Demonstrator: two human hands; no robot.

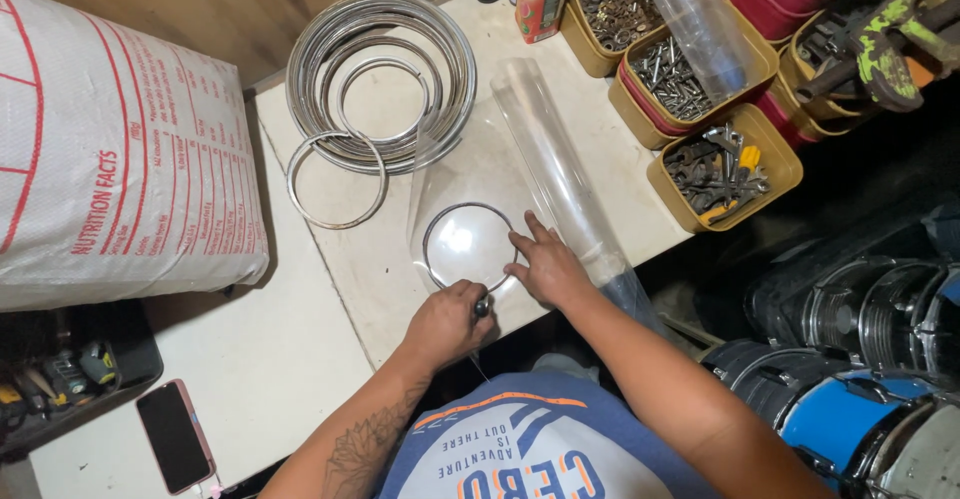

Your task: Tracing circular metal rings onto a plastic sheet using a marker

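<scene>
The left hand (447,323) is closing over a dark tool (482,307), hiding all but its tip. The white sack (110,149) is running off the left edge, the drums (860,359) off the lower right, and the phone (176,436) is lying with its bottom end nearly touching the lower edge

Two hands: left hand (445,322), right hand (548,267). One metal ring (466,247) on one clear plastic sheet (480,174). One loose ring (336,180) beside one stack of rings (380,79), count in stack unclear. One rolled clear sheet (560,174). One white sack (115,149). One phone (175,436). Three yellow tubs (722,167) of hardware in plain view, more behind.
</scene>
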